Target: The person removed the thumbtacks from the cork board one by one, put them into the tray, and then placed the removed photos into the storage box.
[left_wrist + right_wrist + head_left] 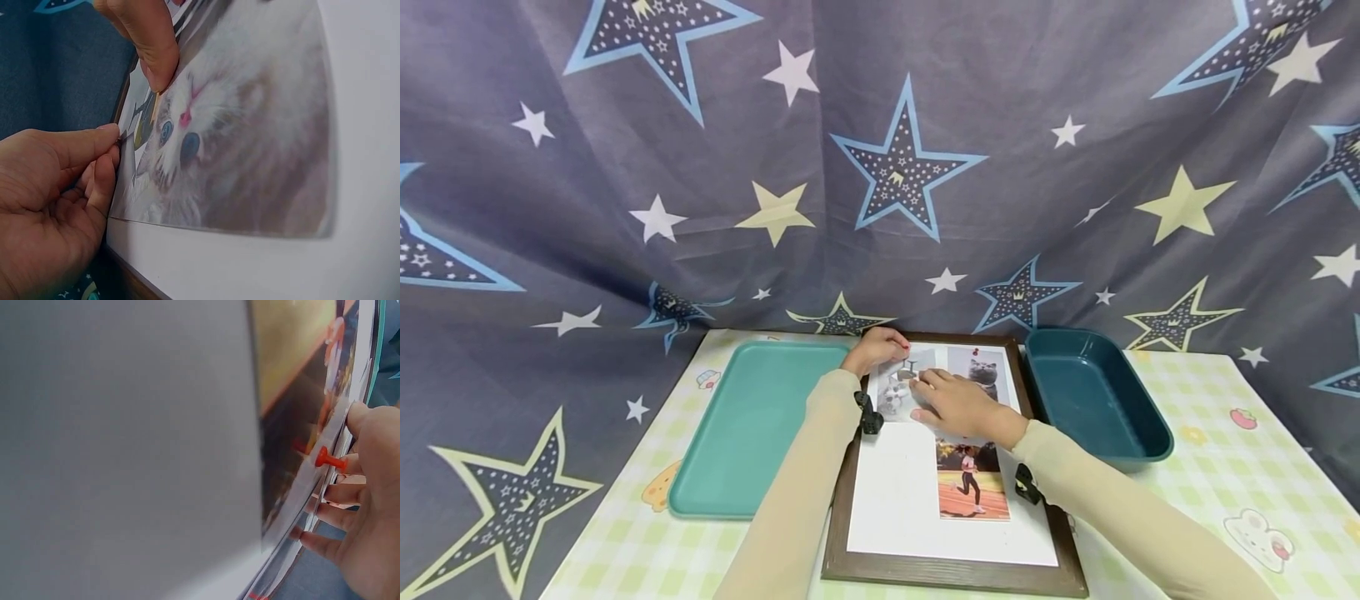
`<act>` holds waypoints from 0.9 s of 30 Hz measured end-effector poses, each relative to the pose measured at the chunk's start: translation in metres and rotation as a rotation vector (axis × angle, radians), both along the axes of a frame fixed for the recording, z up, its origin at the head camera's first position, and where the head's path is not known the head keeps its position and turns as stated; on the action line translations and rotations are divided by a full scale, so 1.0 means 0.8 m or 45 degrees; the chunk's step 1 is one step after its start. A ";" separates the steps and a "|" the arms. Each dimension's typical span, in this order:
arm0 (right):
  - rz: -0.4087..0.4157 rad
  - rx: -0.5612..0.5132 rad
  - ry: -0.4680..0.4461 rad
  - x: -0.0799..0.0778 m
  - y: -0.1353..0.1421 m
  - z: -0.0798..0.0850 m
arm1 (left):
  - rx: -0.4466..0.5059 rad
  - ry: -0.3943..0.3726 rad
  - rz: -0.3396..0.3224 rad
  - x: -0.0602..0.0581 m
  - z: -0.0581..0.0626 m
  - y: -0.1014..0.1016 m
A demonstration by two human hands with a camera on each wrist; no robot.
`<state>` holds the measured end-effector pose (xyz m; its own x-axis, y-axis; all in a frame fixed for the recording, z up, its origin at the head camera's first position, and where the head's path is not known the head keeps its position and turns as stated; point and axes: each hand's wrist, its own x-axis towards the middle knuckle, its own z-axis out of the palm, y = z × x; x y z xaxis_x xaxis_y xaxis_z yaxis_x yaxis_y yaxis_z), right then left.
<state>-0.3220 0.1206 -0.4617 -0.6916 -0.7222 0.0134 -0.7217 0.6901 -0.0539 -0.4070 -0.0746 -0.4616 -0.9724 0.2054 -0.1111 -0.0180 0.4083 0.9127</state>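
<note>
The kitten photo lies at the upper left of the brown-framed white board; at its top edge the left hand pinches what looks like a red pushpin, while the right hand spreads its fingers, tips touching the photo. A grey-cat photo and a runner photo sit rightward; a green tray and a teal bin flank the board.

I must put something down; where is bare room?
Bare: the green tray beside the left sleeve; the white board left of the runner photo, below the kitten photo; tablecloth right of the teal bin. Crowded: board's top: grey cat photo, left hand, right hand.
</note>
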 end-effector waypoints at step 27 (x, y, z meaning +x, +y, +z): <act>-0.015 0.016 0.008 -0.001 -0.001 -0.003 | 0.012 0.006 0.000 -0.004 -0.004 0.000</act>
